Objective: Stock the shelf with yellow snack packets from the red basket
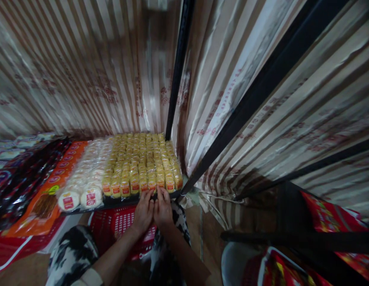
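Observation:
Rows of small yellow wrapped cakes (133, 159) with red labels stand packed together on a dark shelf. My left hand (144, 211) is at the shelf's front edge, its fingers stretched toward the front row and the tips against the wrappers. Close beside it, my right hand (163, 208) has its fingertips on the front row too, a little farther right. The two hands nearly touch at the thumbs. Neither hand visibly grasps a cake, though the fingertips are partly blurred. White round wrapped cakes (92, 195) with red labels form columns left of the yellow ones.
An orange snack bag (44, 202) and dark shiny packets (26, 174) lie at the left. Below the shelf is a red perforated basket (121, 222), between my knees. Black rack posts (238, 123) cross before striped curtains (113, 59). Red packages (330, 214) sit at the lower right.

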Demonstrator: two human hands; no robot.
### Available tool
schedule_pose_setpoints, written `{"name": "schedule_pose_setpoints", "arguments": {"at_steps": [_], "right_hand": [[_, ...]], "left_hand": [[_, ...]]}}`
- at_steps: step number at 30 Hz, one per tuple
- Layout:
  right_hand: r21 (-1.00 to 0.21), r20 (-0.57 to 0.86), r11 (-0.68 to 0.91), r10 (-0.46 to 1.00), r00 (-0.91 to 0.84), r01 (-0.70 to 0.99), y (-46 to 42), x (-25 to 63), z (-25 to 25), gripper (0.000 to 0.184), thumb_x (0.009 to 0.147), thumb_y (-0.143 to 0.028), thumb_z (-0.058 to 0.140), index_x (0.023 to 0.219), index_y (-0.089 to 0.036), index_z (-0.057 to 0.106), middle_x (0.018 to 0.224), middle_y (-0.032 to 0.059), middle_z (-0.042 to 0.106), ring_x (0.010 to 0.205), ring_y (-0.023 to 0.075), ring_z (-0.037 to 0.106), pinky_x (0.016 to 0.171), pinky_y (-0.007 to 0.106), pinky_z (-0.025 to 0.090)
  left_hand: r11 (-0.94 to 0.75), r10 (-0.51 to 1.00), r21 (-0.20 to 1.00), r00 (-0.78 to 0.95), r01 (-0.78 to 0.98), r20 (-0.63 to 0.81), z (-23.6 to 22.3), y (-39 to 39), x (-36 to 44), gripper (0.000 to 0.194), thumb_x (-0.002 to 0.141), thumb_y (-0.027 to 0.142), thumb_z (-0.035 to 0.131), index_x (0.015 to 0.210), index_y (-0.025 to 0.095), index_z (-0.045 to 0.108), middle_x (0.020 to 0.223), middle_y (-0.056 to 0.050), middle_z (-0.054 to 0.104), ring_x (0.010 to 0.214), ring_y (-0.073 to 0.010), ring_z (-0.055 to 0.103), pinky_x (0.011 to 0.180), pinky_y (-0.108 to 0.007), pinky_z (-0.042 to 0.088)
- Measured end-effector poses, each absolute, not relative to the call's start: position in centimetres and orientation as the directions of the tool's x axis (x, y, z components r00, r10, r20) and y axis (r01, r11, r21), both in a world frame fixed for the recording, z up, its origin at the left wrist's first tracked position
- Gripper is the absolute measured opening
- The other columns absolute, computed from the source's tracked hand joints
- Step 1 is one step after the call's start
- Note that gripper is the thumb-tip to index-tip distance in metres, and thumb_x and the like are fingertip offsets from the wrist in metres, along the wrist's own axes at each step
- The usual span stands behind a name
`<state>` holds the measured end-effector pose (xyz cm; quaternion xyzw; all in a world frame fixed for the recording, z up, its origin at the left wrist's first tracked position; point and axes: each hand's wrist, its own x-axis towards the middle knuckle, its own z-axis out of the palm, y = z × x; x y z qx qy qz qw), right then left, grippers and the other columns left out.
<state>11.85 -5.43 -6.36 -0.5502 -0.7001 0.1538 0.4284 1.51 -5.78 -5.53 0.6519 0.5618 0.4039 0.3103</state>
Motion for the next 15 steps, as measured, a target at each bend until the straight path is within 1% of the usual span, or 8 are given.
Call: {"name": "schedule_pose_setpoints", "arguments": {"at_steps": [4, 8, 12, 15], "right_hand": [[-0.690, 0.417, 0.349, 0.908, -0.046, 0.635, -5.40, 11.75, -6.22, 0.058, 0.078, -0.011, 0.038, 0.136, -0.017, 0.033, 0.118, 0.0124, 0.044, 0.113, 0.0217, 0.044, 0.097, 0.039, 0.041], [-0.694, 0.403, 0.347, 0.913, -0.059, 0.630, -5.59, 11.90, -6.05, 0.058, 0.078, -0.010, 0.037, 0.135, -0.015, 0.033, 0.117, 0.0133, 0.044, 0.115, 0.0216, 0.042, 0.098, 0.039, 0.040], [-0.676, 0.436, 0.389, 0.896, -0.085, 0.626, -6.00, 12.03, -6.04, 0.053, 0.082, -0.012, 0.034, 0.135, -0.014, 0.033, 0.121, 0.0143, 0.044, 0.116, 0.0217, 0.042, 0.097, 0.040, 0.040], [-0.643, 0.465, 0.417, 0.879, -0.105, 0.642, -6.32, 12.05, -5.91, 0.048, 0.085, -0.016, 0.032, 0.134, -0.013, 0.035, 0.121, 0.0148, 0.045, 0.117, 0.0222, 0.041, 0.096, 0.042, 0.040]], "left_hand": [[-0.155, 0.987, 0.864, 0.039, 0.479, 0.155, -5.12, -5.63, 1.45, 0.037, 0.086, 0.030, 0.034, 0.117, 0.017, 0.050, 0.115, -0.010, 0.051, 0.110, -0.0192, 0.049, 0.098, -0.041, 0.039], [-0.144, 0.989, 0.864, 0.044, 0.483, 0.140, -4.83, -5.66, 1.50, 0.039, 0.086, 0.029, 0.034, 0.118, 0.015, 0.050, 0.114, -0.011, 0.051, 0.107, -0.0189, 0.051, 0.097, -0.039, 0.040], [-0.132, 0.991, 0.863, 0.037, 0.487, 0.131, -4.68, -5.99, 1.66, 0.040, 0.086, 0.029, 0.033, 0.120, 0.015, 0.048, 0.116, -0.010, 0.050, 0.108, -0.0174, 0.050, 0.098, -0.036, 0.040], [-0.146, 0.989, 0.851, 0.050, 0.505, 0.140, -4.83, -6.19, 1.75, 0.041, 0.086, 0.028, 0.031, 0.121, 0.015, 0.048, 0.118, -0.010, 0.049, 0.112, -0.0175, 0.048, 0.100, -0.036, 0.038]]}}
